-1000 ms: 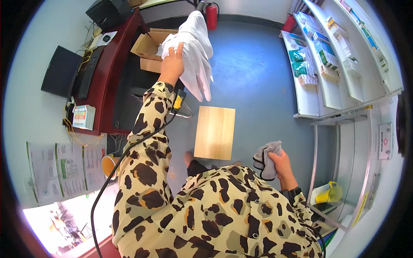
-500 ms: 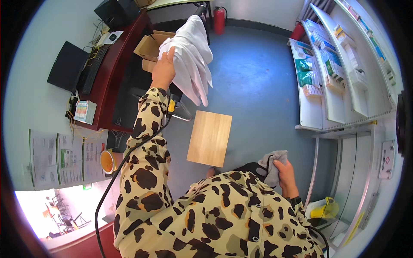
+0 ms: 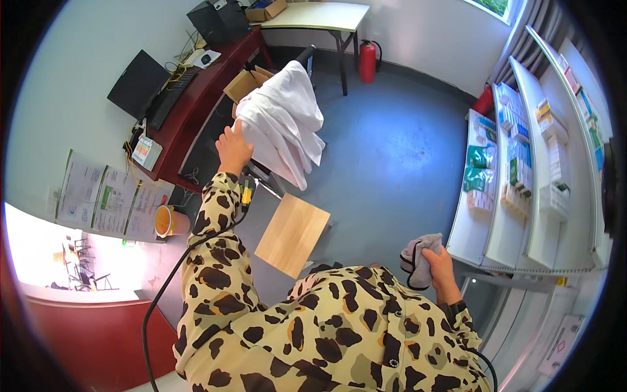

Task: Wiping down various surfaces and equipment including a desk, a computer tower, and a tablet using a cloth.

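The person's left hand (image 3: 233,150) reaches up and forward, its fingers closed on the lower edge of a white garment (image 3: 284,121) draped over the back of a chair (image 3: 307,55), apparently gripping the cloth to pull or steady it. The garment hangs in folds over the blue-grey floor (image 3: 392,150), just beside a dark red surface (image 3: 189,111) carrying a keyboard (image 3: 171,98) and monitor (image 3: 138,83). The right hand (image 3: 441,268) sits low, near white shelves (image 3: 522,176) stocked with boxes, fingers curled tight round a crumpled grey cloth (image 3: 418,258), kept bunched so it stays compact. A light wooden board (image 3: 292,234) lies between the two hands, near the person's knees.
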Tool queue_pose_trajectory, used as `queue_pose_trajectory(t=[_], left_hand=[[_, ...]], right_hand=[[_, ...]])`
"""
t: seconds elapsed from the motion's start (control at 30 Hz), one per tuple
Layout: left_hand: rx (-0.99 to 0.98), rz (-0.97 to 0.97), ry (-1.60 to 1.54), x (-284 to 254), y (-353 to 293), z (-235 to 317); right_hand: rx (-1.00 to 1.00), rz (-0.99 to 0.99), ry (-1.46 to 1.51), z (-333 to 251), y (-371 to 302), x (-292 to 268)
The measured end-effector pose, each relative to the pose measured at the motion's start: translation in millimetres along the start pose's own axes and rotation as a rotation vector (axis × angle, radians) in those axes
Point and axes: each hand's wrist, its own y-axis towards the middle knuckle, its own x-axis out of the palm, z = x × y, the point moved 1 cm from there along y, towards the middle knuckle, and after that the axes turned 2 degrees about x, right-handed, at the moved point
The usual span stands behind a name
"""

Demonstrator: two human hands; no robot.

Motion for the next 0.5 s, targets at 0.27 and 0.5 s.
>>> queue_pose_trajectory(t=[0.27, 0.5], left_hand=[[-0.308, -0.032, -0.058, -9, 22, 36], [-0.534, 0.198, -0.139, 8, 70, 72]], right_hand=[[0.002, -0.027, 0.005, -33, 86, -24], [-0.027, -0.155, -0.22, -99, 183, 22]])
